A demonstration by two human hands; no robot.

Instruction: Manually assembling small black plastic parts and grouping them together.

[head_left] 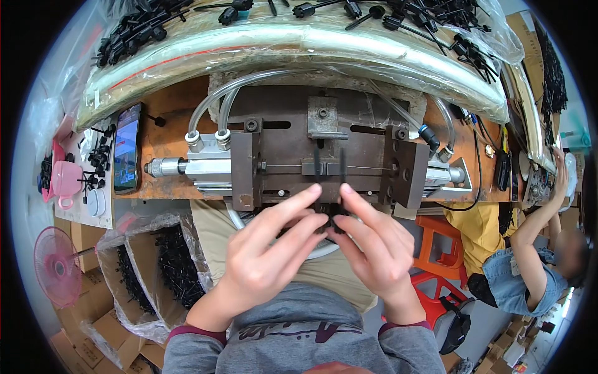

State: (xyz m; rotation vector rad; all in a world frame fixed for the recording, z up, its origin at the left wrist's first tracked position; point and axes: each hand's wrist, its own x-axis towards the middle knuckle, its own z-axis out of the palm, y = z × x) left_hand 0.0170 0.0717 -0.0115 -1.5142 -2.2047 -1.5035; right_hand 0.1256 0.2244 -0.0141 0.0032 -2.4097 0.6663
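Note:
My left hand (265,252) pinches a slim black plastic rod (316,163), its far end over the small central block of a metal fixture (286,146). A matching black rod (342,163) is pinched in my right hand (380,249), parallel to the first and a little to its right. The near ends of both look thicker and are partly hidden by my fingers. The fixture has a pneumatic cylinder (208,169) on the left and another cylinder (439,171) on the right. I cannot tell whether the rods touch the block.
Black plastic parts (140,31) lie on a plastic-wrapped pad (299,47) behind the fixture. A phone (128,146) and pink cup (66,181) stand left. Below are a lined box of black parts (177,268) and a pink fan (58,265). A co-worker (526,268) sits right, beside stools (439,246).

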